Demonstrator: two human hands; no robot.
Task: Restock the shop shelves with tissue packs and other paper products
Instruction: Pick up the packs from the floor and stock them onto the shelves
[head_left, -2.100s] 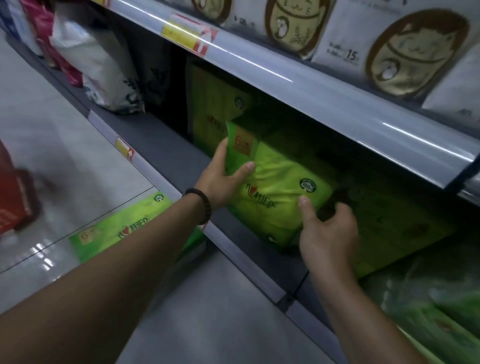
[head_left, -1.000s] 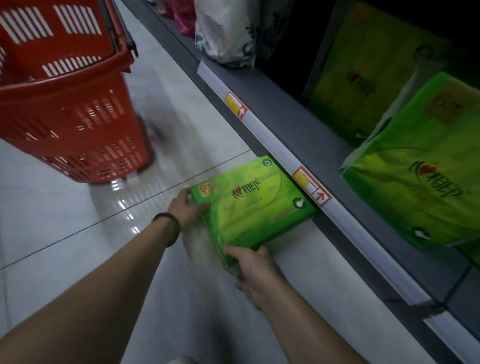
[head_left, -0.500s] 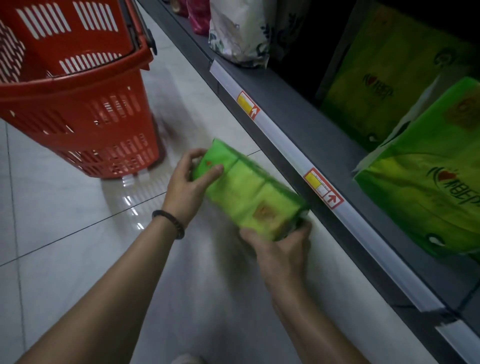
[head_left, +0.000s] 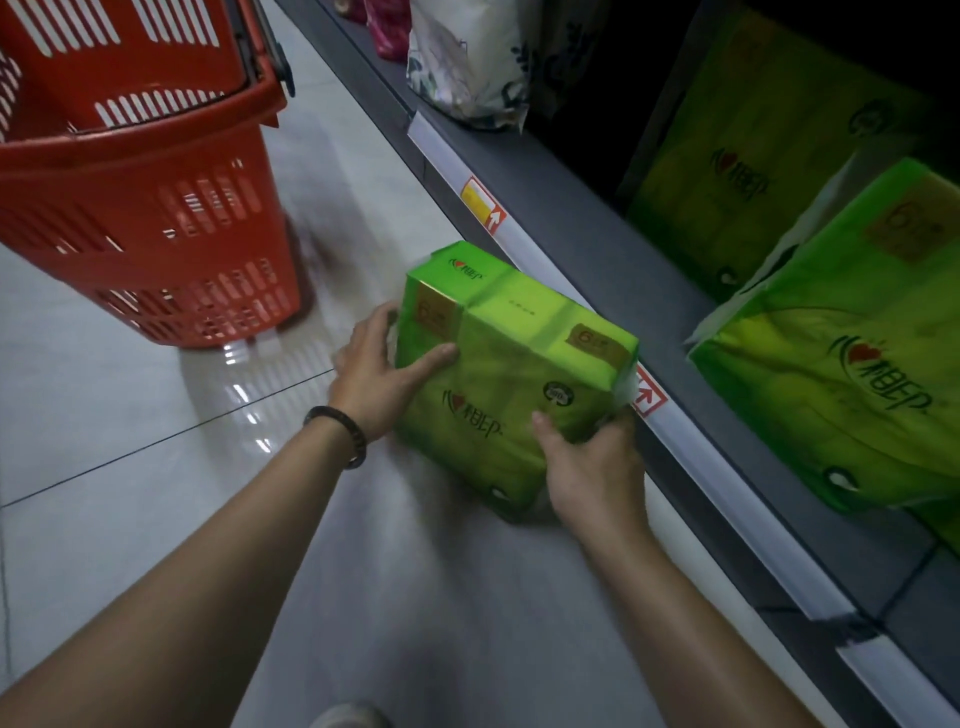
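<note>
The tissue pack (head_left: 509, 374), a bright green block, is held between both hands just in front of the bottom shelf (head_left: 597, 234), tilted with one end up. It looks to be clear of the floor (head_left: 104, 415). Well off to the left of the hands stands a red shopping basket (head_left: 145, 171). The left hand (head_left: 374, 374), a dark wristband (head_left: 337, 431) on its wrist, clasps the pack's left end: the thumb lies across the front face and the fingers curl round the far side. The right hand (head_left: 592, 467) grips the near right corner with its thumb pressed on the front face; its fingers wrap round behind, where I cannot see them. Just past the right hand runs the shelf's pale price strip (head_left: 519, 244), which the pack's right edge nearly meets. Beyond it and to the right a bigger green pack (head_left: 831, 364) stands on the shelf, with another green pack (head_left: 753, 156) set deeper in the shadow behind it. A white bag (head_left: 467, 62) sits further along, up and away from the hands. To my eye this is the carrying step: one pack picked up and turned towards the shelf, not yet placed. The next move, I would say, calls for lifting it over the strip and sliding it onto the bare grey board to the left of the bigger pack, face outward and square to its neighbours, with both hands gripping until it sits flat.
</note>
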